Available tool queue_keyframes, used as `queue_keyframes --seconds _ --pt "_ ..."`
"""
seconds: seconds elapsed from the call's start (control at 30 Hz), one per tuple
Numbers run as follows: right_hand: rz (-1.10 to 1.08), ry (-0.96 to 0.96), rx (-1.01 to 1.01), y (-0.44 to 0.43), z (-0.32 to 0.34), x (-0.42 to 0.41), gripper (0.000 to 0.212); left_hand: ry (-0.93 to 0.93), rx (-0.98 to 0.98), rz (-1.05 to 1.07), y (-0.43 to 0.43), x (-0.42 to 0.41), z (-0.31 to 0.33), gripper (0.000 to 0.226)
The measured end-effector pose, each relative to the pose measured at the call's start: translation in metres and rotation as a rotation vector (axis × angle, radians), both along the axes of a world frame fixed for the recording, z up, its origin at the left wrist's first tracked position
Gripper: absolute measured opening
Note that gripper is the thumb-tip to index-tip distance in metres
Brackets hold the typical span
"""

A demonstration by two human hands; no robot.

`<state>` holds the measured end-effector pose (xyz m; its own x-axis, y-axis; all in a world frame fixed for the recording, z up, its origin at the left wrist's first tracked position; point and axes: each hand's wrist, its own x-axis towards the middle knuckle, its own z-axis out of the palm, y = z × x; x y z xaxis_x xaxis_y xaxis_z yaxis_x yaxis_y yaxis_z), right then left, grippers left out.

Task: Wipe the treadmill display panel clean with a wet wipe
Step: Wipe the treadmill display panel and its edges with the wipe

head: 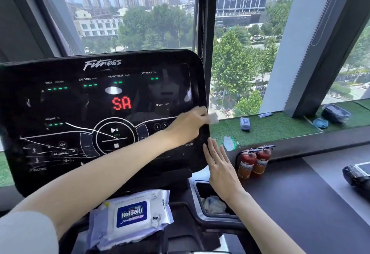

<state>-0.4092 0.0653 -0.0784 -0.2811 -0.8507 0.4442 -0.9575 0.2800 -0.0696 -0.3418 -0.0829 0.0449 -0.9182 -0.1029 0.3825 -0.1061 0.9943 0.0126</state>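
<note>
The console's side compartment (201,190) holds crumpled used wipes (213,204), and a wet wipe pack (130,217) lies flat just below the display panel (80,103). The left hand (186,127) has its grip pinched on a wet wipe (214,118) at the panel's right edge, the wipe sticking out past the fingertips. The right hand (220,165), its grip wide and fingers straight, touches the panel's lower right edge.
</note>
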Motion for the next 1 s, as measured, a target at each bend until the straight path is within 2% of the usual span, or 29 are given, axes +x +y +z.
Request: queue_keyframes --seconds 0.07,0.13,0.27,0.43,0.5,0.57,0.63,0.67,0.77,0.83,0.93,1.0 --pt "-0.005 0.008 0.013 -0.001 -0.001 -0.001 0.085 0.157 0.06 0.13 -0.003 -0.009 0.011 0.056" --pt "-0.005 0.017 0.021 0.001 0.001 -0.002 0.087 0.185 0.06 0.13 0.0 -0.007 0.004 0.058" --pt "-0.002 0.032 0.021 0.002 0.002 -0.002 0.084 -0.113 -0.095 -0.087 0.018 0.01 -0.024 0.044" --pt "-0.001 0.009 -0.002 0.0 -0.001 -0.002 0.086 0.128 0.039 0.14 0.004 -0.007 0.002 0.055" --pt "0.019 -0.025 -0.03 0.002 -0.001 -0.002 0.086 0.038 0.007 0.078 0.01 -0.004 -0.004 0.057" --pt "0.042 -0.089 -0.072 0.006 -0.005 -0.002 0.079 -0.163 -0.06 -0.058 0.022 0.008 -0.017 0.055" --pt "0.017 -0.269 -0.158 0.01 -0.013 -0.001 0.06 -0.225 -0.089 -0.096 0.018 0.012 -0.019 0.051" --pt "-0.02 -0.446 -0.219 0.011 -0.017 0.0 0.052 -0.198 -0.073 -0.058 0.014 0.009 -0.016 0.049" --pt "-0.1 -1.254 -0.396 0.01 -0.011 0.008 0.048 -0.031 -0.008 0.056 0.009 0.003 -0.014 0.048" --pt "-0.127 -1.635 -0.525 0.009 -0.001 0.007 0.046 -0.057 -0.016 0.011 0.014 0.009 -0.027 0.05" --pt "-0.149 -1.912 -0.665 0.013 0.008 0.001 0.048 -0.334 -0.161 -0.154 0.032 0.025 -0.05 0.042" --pt "-0.125 -2.005 -0.675 0.015 0.009 0.0 0.042 -0.35 -0.206 -0.174 0.028 0.025 -0.046 0.037"
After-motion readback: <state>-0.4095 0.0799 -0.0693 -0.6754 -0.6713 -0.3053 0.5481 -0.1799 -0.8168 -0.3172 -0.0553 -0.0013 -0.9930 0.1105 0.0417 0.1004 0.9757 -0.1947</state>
